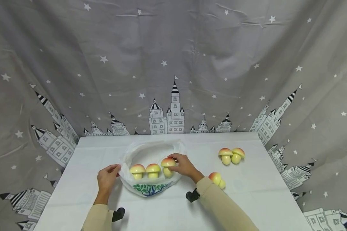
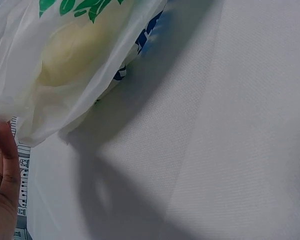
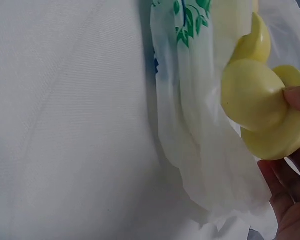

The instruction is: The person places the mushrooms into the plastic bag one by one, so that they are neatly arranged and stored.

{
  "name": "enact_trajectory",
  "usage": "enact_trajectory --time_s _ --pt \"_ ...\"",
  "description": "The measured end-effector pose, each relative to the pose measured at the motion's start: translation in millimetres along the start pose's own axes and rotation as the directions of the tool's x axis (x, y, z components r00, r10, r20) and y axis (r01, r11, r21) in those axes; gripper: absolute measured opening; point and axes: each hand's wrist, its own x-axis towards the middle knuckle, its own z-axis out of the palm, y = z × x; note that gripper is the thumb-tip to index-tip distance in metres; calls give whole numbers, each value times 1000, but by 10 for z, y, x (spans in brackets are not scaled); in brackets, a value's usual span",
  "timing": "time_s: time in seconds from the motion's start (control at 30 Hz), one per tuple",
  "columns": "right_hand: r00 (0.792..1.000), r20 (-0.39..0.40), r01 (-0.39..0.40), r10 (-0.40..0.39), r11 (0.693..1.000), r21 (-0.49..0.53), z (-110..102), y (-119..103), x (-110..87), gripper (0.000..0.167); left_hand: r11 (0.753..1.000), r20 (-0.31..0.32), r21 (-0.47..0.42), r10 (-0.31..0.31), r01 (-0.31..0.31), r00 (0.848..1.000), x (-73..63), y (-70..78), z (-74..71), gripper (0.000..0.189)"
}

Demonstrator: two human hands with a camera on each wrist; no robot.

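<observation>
Gripping a toy mushroom (image 1: 167, 165) by cap and stem: right hand (image 1: 184, 166), fingers curled round it, at the right side of the white plastic bag's (image 1: 150, 187) open mouth. Pinching the bag's left rim: left hand (image 1: 107, 178), thumb and fingers pressed together on the film. Inside the bag, two more mushrooms (image 1: 145, 171) side by side. Bag near the table's (image 1: 248, 205) front edge, left of centre. Toward the right edge, a pair of mushrooms (image 1: 232, 155) touching; just beside the right sleeve, one mushroom on its side (image 1: 216, 179).
</observation>
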Motion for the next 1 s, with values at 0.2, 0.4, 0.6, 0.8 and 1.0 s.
enact_trajectory --time_s 0.2,0.4,0.6,0.8,1.0 --pt "1000 25 -14 16 998 -67 59 2 5 48 1000 14 -3 -5 5 1000 1 -5 -11 34" --pt "1000 18 21 -19 993 -115 77 -5 14 48 1000 5 -9 0 0 1000 8 -19 -3 32" --pt "999 16 53 -51 987 -149 74 -2 22 47 1000 7 -9 -3 3 1000 1 -23 5 33" --pt "998 16 66 -65 986 -151 106 25 31 46 1000 1 -11 9 -9 1000 5 -23 22 31" --pt "999 17 39 -37 986 -159 98 -12 34 49 1000 6 -15 6 -5 1000 11 -31 19 32"
